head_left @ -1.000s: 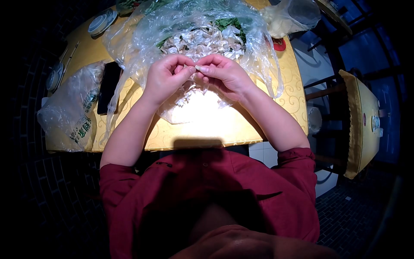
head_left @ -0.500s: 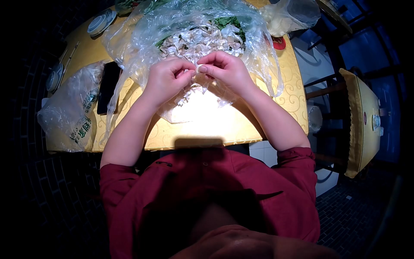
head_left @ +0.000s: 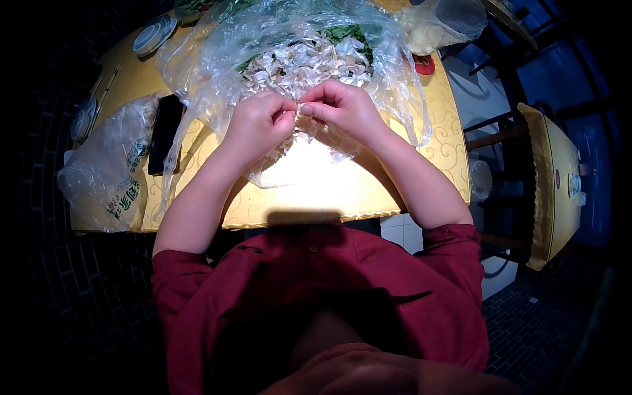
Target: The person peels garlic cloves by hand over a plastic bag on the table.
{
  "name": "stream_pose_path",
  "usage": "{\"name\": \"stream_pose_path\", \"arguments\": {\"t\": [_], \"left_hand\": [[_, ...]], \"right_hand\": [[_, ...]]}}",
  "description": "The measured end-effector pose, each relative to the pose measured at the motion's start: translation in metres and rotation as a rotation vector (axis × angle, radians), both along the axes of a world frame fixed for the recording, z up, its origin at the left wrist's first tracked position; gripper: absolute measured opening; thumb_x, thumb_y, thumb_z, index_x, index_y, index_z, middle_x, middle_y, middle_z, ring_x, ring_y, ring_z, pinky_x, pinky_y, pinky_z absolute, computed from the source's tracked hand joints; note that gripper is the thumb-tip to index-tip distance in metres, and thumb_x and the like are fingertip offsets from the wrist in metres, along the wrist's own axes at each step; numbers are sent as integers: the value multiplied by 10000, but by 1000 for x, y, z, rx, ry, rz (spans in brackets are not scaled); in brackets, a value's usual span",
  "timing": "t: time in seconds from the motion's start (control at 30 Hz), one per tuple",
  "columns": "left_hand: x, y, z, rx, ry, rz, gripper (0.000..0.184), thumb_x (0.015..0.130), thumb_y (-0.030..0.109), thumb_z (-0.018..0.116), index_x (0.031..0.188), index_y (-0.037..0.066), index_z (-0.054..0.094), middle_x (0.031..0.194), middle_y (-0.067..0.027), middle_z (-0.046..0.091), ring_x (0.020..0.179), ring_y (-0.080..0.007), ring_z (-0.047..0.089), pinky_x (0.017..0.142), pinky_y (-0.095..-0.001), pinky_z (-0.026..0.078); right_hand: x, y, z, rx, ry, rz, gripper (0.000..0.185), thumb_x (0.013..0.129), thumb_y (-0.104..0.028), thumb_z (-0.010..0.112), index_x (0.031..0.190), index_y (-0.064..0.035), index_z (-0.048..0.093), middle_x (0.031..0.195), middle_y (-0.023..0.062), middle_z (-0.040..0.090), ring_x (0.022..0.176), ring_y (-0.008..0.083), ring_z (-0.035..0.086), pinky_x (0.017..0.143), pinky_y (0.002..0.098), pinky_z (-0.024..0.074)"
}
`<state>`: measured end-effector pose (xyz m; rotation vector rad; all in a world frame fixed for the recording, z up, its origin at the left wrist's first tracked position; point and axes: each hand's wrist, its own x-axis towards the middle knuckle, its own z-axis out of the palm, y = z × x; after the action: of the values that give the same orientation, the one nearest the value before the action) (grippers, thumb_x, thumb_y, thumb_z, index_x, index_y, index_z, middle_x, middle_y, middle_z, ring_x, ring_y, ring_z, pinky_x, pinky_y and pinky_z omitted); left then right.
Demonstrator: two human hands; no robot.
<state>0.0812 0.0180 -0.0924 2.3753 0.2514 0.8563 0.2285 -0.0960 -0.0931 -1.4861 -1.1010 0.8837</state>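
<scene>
Over the near edge of the plastic bag, my left hand [head_left: 261, 123] and my right hand [head_left: 343, 110] meet fingertip to fingertip. Between them is a small whitish garlic clove [head_left: 301, 110], mostly covered by the fingers. My right thumb lies against it, and my left thumb and forefinger are pinched at its other side. Just beyond the hands, a heap of papery garlic skins [head_left: 299, 64] lies in the open clear plastic bag [head_left: 217, 66]. Green leaves [head_left: 352, 34] show behind the skins.
A printed plastic bag [head_left: 108, 161] and a dark phone-like object [head_left: 166, 135] lie on the left of the yellow tablecloth [head_left: 434, 131]. Stacked dishes [head_left: 153, 38] stand at the back left. Another clear bag with pale contents [head_left: 428, 29] is at the back right.
Both hands stay together in nearly the same place. The fingers have shifted slightly around the clove, the left thumb curling in a little closer.
</scene>
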Motion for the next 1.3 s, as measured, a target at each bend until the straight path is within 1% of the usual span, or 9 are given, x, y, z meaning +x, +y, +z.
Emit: {"name": "stream_pose_path", "arguments": {"t": [0.1,0.2,0.3,0.57,0.83,0.93,1.03,1.17,1.3], "left_hand": [[-1,-1,3,-21,17,28,46,682,68,621,713,36,607,638,-88,560,559,-218,548,520,-312,444],[-1,0,1,-31,38,47,76,692,61,613,761,30,618,649,-59,548,537,-127,521,494,-247,412],[0,-4,6,-45,12,70,52,681,68,610,690,32,573,612,-82,525,536,-208,519,502,-312,423],[-2,1,13,-126,-51,183,62,693,82,597,711,26,580,637,-89,537,560,-198,523,517,-298,424],[-1,16,1,13,47,108,81,794,82,569,801,12,609,663,-44,543,645,-125,533,587,-255,417],[1,11,3,-317,69,78,165,823,170,544,814,23,617,666,-75,570,631,-153,549,580,-271,433],[-2,19,8,-573,286,-137,240,872,230,512,823,14,606,682,-37,563,661,-105,527,600,-249,429],[-4,18,7,-687,289,-317,280,896,265,490,821,18,598,709,8,546,666,-67,489,602,-221,413],[-6,17,15,-826,360,-440,236,888,249,511,819,35,584,701,30,525,633,-36,452,561,-185,373]], "right_hand": [[1,0,0,7,68,27,180,806,-76,622,960,8,580,825,28,602,737,72,566,664,203,471],[-1,1,-4,57,138,70,198,800,-87,630,969,0,575,834,15,590,759,69,560,678,199,464],[-3,2,-8,68,168,91,193,798,-84,625,965,-1,576,799,11,586,734,65,555,662,195,462],[-9,-1,6,31,589,78,168,856,-23,514,1021,-3,541,823,24,572,706,74,537,662,208,459],[-6,2,-3,150,222,23,172,848,-80,562,1008,-17,555,839,9,563,744,59,522,680,197,443],[-3,3,-11,158,111,-15,160,829,-112,601,959,-23,571,826,6,570,741,56,525,667,198,441],[-3,2,-10,159,75,-8,142,807,-122,634,900,-28,582,791,4,580,719,56,531,646,198,442],[-4,-2,-4,132,20,35,142,779,-121,667,849,-27,587,746,1,594,675,59,536,621,200,446],[-5,-6,5,121,82,106,116,794,-74,642,838,-7,558,797,47,610,736,84,576,652,214,469]]}}
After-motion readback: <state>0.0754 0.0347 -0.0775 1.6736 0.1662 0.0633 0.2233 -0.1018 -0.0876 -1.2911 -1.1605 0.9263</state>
